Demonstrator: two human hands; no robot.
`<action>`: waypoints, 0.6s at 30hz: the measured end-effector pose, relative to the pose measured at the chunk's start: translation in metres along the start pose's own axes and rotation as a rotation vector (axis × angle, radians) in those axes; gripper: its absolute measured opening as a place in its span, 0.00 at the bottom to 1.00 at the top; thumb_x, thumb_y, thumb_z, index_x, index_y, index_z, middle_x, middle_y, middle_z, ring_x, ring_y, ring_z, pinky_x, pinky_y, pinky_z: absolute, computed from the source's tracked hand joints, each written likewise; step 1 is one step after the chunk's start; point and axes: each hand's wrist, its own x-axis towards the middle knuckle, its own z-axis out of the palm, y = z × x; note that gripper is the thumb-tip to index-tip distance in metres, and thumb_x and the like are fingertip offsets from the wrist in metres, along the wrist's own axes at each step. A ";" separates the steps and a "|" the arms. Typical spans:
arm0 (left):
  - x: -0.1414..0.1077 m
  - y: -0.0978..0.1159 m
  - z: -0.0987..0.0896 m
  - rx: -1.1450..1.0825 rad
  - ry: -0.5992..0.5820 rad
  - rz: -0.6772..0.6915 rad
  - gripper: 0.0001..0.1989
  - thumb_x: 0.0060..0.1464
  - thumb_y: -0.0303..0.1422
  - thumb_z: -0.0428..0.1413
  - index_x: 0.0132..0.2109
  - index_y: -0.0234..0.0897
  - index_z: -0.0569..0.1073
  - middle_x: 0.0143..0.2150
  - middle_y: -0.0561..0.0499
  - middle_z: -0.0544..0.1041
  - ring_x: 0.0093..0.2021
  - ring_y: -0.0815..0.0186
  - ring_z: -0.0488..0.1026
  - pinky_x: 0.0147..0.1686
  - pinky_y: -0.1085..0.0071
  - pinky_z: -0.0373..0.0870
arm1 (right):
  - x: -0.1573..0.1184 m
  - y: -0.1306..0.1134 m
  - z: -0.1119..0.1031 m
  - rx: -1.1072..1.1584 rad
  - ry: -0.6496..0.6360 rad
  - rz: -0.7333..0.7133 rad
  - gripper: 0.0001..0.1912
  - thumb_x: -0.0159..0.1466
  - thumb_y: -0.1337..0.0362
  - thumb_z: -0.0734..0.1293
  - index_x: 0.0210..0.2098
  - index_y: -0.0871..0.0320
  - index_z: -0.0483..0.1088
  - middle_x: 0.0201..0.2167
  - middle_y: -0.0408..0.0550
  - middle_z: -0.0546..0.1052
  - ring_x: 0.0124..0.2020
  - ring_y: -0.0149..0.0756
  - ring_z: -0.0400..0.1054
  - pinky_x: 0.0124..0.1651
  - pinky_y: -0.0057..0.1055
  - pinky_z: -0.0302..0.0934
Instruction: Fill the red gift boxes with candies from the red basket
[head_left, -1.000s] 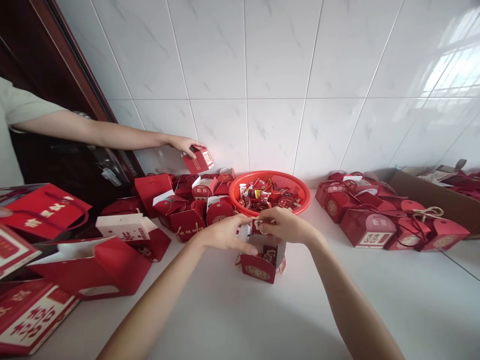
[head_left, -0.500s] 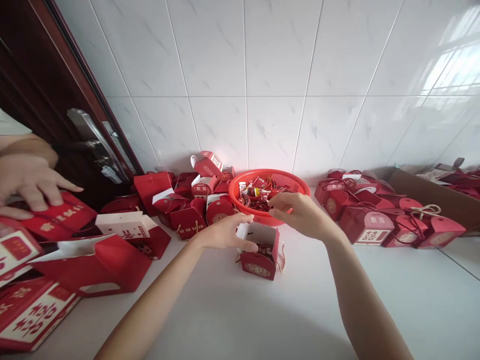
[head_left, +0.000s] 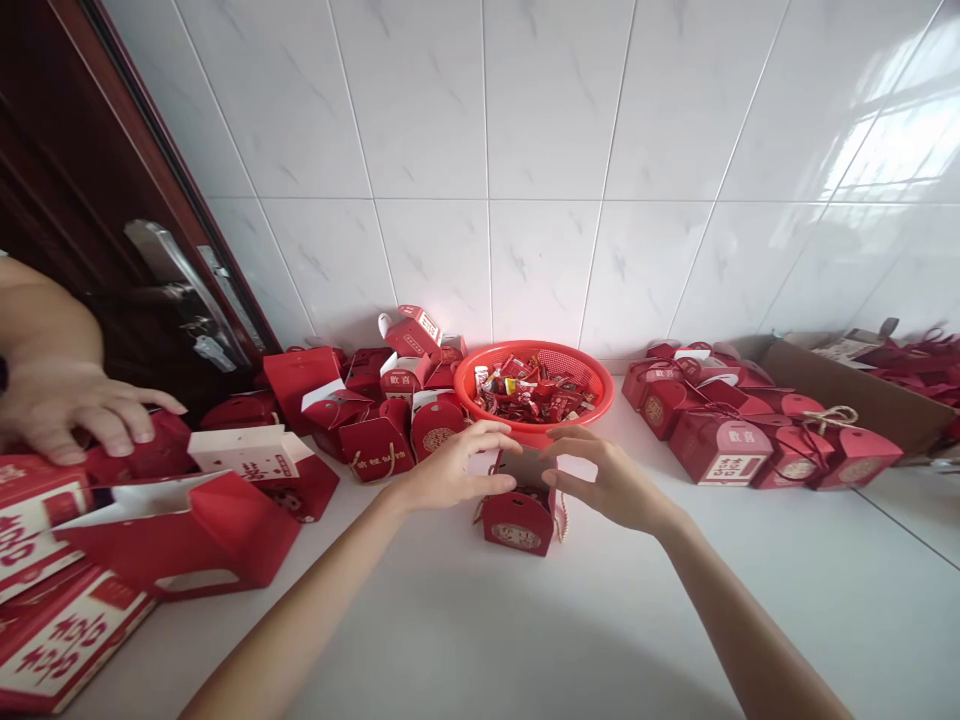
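A small red gift box (head_left: 517,530) with a gold round emblem and twisted cord handles stands upright on the white table, its top open. My left hand (head_left: 454,465) is at the box's left side, thumb by the front flap and fingers stretched toward the back. On the opposite side, my right hand (head_left: 600,475) has its fingers and thumb apart around the right upper edge. Neither hand is closed round the box, and no sweet shows in them. The box's contents are mostly hidden. Just behind stands a red plastic basket (head_left: 611,385) of wrapped sweets (head_left: 529,385).
Several red gift boxes (head_left: 375,440) crowd the left, some open. More boxes (head_left: 720,445) stand at the right, beside a cardboard carton (head_left: 855,395). Another person's hand (head_left: 90,405) rests over boxes at far left. A tiled wall (head_left: 540,270) rises behind.
My right hand has come from the basket's front edge down to the box's right side. My left hand stays at the box. The other person's hand has shifted slightly over the boxes.
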 end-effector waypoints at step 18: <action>0.007 -0.010 0.017 -0.052 -0.134 -0.090 0.28 0.66 0.52 0.42 0.68 0.51 0.61 0.75 0.55 0.46 0.73 0.53 0.45 0.69 0.59 0.51 | -0.006 0.033 0.054 0.163 0.119 0.044 0.26 0.67 0.54 0.64 0.63 0.47 0.60 0.60 0.52 0.70 0.58 0.45 0.68 0.59 0.46 0.64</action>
